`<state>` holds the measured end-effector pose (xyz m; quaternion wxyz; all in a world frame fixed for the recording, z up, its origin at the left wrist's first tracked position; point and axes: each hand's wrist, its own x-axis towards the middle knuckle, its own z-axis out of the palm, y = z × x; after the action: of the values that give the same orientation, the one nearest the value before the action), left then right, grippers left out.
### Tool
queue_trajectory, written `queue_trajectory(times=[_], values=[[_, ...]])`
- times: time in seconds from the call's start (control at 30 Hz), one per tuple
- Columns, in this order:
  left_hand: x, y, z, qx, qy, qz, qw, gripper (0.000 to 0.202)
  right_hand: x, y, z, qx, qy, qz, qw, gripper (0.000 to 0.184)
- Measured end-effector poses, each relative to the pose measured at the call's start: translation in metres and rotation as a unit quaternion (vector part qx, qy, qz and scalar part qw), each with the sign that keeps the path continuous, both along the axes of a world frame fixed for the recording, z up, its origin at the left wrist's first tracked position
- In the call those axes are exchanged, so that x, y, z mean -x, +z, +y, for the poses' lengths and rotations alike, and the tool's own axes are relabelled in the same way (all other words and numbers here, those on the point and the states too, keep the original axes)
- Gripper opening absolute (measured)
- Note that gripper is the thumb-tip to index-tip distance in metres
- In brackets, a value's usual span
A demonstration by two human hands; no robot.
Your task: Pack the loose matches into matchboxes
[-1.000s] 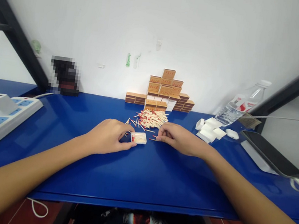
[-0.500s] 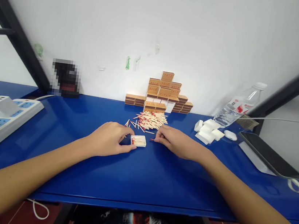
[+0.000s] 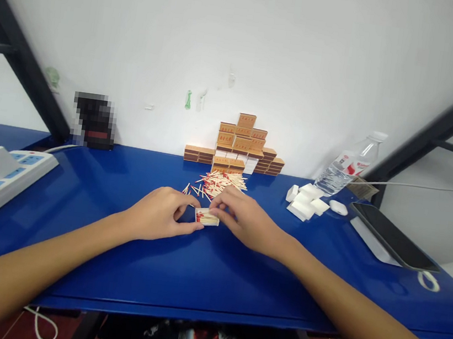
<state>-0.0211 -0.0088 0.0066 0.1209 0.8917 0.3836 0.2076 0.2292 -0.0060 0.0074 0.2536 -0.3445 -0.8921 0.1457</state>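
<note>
A small white matchbox tray (image 3: 211,224) lies on the blue table with several red-headed matches (image 3: 205,217) in it. The thumb and fingers of my left hand (image 3: 164,214) grip the tray at its left end. My right hand (image 3: 245,216) is over the tray's right end, its thumb and fingertips pinched together. A match was in that pinch a moment ago; now the fingertips cover whatever they hold. Just behind the hands lies a heap of loose matches (image 3: 225,181), with a few strays on its left side.
Stacked matchboxes (image 3: 241,142) stand against the wall behind the heap. White empty trays (image 3: 305,202), a white earbud case (image 3: 338,207), a leaning water bottle (image 3: 346,166) and a phone (image 3: 393,236) are on the right. A power strip (image 3: 8,180) lies on the left.
My right hand has moved left with a match, from beside the tray to over its right end. My left hand keeps its hold on the tray. The view has shifted slightly.
</note>
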Motion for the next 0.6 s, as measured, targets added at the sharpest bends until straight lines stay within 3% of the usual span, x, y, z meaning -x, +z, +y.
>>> queue_trajectory(times=[0.1, 0.2, 0.6], values=[[0.003, 0.002, 0.004, -0.003, 0.013, -0.016, 1.000, 0.040, -0.005, 0.007, 0.004, -0.006, -0.026, 0.026, 0.999, 0.008], [0.006, 0.003, 0.006, -0.019, 0.013, -0.010, 1.000, 0.041, -0.005, 0.009, 0.006, 0.000, -0.005, 0.009, 1.000, 0.005], [0.003, 0.002, 0.001, -0.014, -0.008, -0.017, 1.000, 0.037, 0.005, -0.003, 0.003, -0.010, 0.006, 0.005, 1.000, 0.008]])
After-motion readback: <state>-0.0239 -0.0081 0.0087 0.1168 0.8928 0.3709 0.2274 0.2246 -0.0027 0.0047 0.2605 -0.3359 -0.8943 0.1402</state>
